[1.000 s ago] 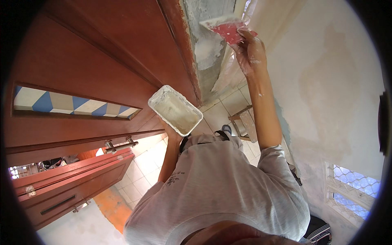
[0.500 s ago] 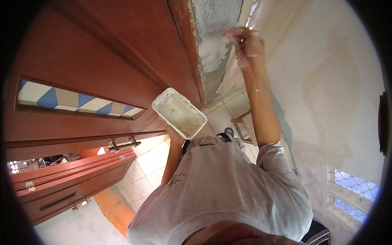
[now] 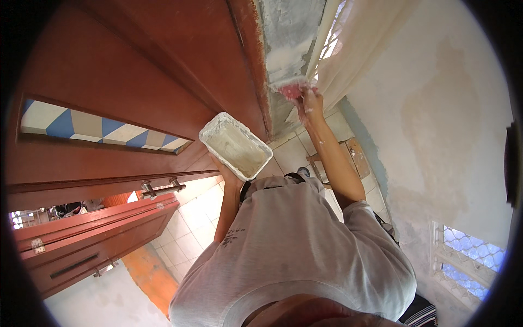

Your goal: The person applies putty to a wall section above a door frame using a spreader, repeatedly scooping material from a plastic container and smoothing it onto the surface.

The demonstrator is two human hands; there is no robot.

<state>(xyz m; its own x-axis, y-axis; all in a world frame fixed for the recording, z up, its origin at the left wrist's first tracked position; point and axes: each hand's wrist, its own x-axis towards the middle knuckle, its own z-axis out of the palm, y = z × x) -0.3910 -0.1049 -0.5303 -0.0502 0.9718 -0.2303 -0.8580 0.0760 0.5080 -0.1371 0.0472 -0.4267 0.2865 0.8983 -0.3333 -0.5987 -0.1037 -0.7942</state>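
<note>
My left hand (image 3: 231,173) is closed on the near left side of a white rectangular tub (image 3: 259,168), mostly hidden beneath it. The tub is tilted, smeared with pale putty inside and crusted white along its rim. My right hand (image 3: 310,103), spotted with white, is closed around a red-pink scraper (image 3: 291,90) with a whitish edge. That edge is against or very close to the narrow wall strip (image 3: 286,52), grey with white smears, beside the door frame; contact cannot be told for sure.
A reddish-brown door (image 3: 136,82) with a bar handle (image 3: 163,188) stands at my left. A pale curtain (image 3: 359,49) hangs by a window at the upper right. Near my feet on the tiled floor is a small wooden stool (image 3: 355,158). A patchy wall (image 3: 447,136) rises at right.
My right hand and the scraper have come down along the wall strip, toward me and slightly left. The tub in my left hand has shifted slightly up and left in view.
</note>
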